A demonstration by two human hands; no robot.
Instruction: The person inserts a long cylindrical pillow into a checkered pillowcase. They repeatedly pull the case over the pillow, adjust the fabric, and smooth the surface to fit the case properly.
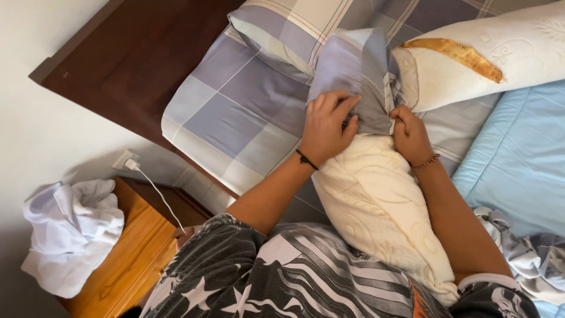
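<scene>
A cream quilted pillow [376, 206] lies lengthwise against my chest, its far end inside a blue-grey checked pillowcase [353, 65]. My left hand [326, 126] grips the bunched edge of the pillowcase on the pillow's left side. On the pillow's right side, my right hand [409, 135] is closed on the case's opening hem. Each wrist carries a thin bracelet.
A checked pillow [235, 112] leans on the dark wooden headboard [135, 53]. A bare white pillow with a yellow stain [488, 53] lies at right on the light blue bedcover [518, 159]. A wooden nightstand [129, 253] holds white cloth [70, 235]; a charger [132, 165] is plugged into the wall.
</scene>
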